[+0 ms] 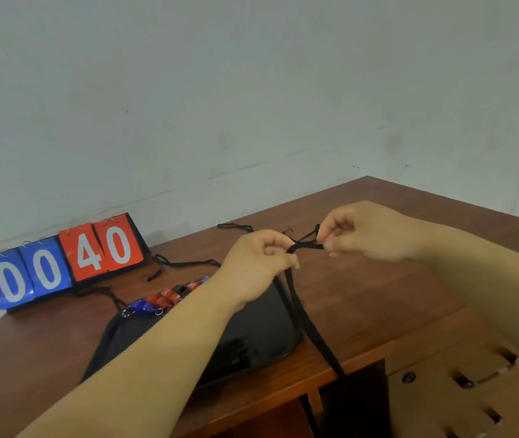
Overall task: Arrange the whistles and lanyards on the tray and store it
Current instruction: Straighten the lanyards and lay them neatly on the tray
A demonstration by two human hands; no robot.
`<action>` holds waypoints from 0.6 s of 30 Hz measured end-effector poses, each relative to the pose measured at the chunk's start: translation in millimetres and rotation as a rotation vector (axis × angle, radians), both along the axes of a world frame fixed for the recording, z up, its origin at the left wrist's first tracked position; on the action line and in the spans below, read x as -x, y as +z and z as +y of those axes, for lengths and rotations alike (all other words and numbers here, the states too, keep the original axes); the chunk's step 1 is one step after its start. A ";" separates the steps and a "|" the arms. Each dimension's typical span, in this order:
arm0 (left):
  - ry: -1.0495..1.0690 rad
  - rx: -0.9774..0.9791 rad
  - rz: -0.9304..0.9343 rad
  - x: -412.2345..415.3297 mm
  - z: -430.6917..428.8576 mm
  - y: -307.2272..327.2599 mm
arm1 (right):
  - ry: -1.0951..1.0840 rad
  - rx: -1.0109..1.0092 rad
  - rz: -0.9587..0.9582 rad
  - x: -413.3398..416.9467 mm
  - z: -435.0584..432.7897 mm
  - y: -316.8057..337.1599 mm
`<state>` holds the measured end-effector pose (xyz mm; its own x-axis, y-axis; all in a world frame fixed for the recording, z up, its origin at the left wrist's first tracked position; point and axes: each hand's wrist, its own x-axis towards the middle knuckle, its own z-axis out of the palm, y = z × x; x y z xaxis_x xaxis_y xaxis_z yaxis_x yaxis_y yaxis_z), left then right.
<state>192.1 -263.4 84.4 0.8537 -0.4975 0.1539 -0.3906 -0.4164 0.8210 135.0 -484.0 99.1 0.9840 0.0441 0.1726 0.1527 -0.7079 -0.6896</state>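
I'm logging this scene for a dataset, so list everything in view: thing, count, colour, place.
Held lanyard: one, black, pinched between both hands, its tail hanging past the table's front edge.
Loose lanyards: several, exact count unclear, black, lying on the table behind the tray.
Whistles: a cluster, count unclear, red and blue with metal rings, at the tray's far edge.
Tray: one, black, mid-table, partly under the left forearm.
Scoreboard: one, blue cards 00 and red cards 40, far left by the wall.
Table: one, brown wood.
Cardboard: one piece, tan with slots, lower right.
Left hand: closed on the lanyard.
Right hand: pinching the lanyard.
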 end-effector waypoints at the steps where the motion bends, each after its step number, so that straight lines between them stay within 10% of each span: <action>1: 0.014 0.065 0.025 0.2 6.2 7.0 | 0.010 -0.091 0.012 0.6 5.2 2.3; 9: 0.070 0.366 0.044 9.3 57.2 56.6 | 0.144 -0.638 0.156 8.6 65.1 17.8; 18: 0.074 0.539 0.032 27.4 113.0 99.4 | 0.230 -0.715 0.194 -3.8 139.4 31.2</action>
<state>164.7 -150.4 183.8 0.8921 -0.2936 0.3434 -0.3471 0.0411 0.9369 138.7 -344.5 130.3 0.9792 0.1933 0.0616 0.0717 -0.0458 -0.9964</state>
